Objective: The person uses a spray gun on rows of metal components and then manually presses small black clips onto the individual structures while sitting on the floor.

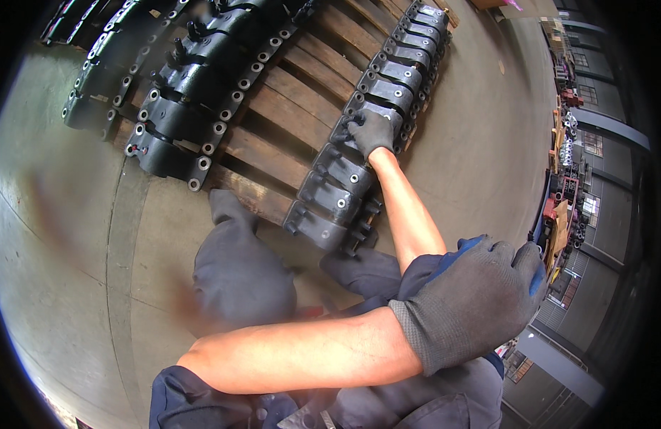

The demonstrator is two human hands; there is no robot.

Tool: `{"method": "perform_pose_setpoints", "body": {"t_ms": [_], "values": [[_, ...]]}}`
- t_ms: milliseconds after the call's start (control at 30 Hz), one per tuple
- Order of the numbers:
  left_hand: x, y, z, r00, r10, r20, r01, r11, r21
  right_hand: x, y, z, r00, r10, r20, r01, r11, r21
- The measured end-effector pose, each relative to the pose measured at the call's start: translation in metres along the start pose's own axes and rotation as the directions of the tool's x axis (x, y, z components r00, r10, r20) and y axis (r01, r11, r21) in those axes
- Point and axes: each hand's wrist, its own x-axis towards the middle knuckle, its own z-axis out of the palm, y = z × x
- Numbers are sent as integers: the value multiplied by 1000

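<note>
My right hand (372, 133), in a grey glove, rests on a long row of dark metal castings (338, 171) with round bosses and stubby pegs. Its fingers curl down at the row's left side; whether they grip a part is hidden. Close to the camera, my left hand (472, 300), in a grey glove with blue on the palm side, reaches across my body beside my right sleeve. Its back faces me and its fingers are bent, their inner side hidden. Glossy black castings (193, 102) with flanges full of ringed holes lie left of the row.
A wooden pallet (287, 107) with gaps between its boards lies under the castings. More black castings (102, 64) stand at the upper left. My knees (239, 273) are close to the pallet's near edge. Shelves with parts (566, 161) line the far right.
</note>
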Motion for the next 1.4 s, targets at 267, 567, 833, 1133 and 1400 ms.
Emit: {"method": "perform_pose_setpoints", "body": {"t_ms": [267, 567, 833, 1133, 1400], "values": [[-1, -3, 0, 1000, -9, 13, 9, 1000, 10, 0, -3, 6, 1000, 1, -4, -1, 1000, -14], [-1, -2, 1, 1000, -2, 28, 3, 999, -36, -4, 0, 4, 997, 56, -52, -57, 998, -12], [-1, -2, 2, 1000, 9, 8, -9, 1000, -29, -2, 1, 1, 998, 55, -12, -55, 998, 9], [-1, -1, 2, 999, 10, 31, -10, 1000, -12, -14, -8, -35, 987, 159, -2, -159, 985, -61], [-2, -2, 4, 1000, -1, -9, 1, 1000, -27, 25, 31, -32, 973, -179, -146, 180, 984, -6]]}}
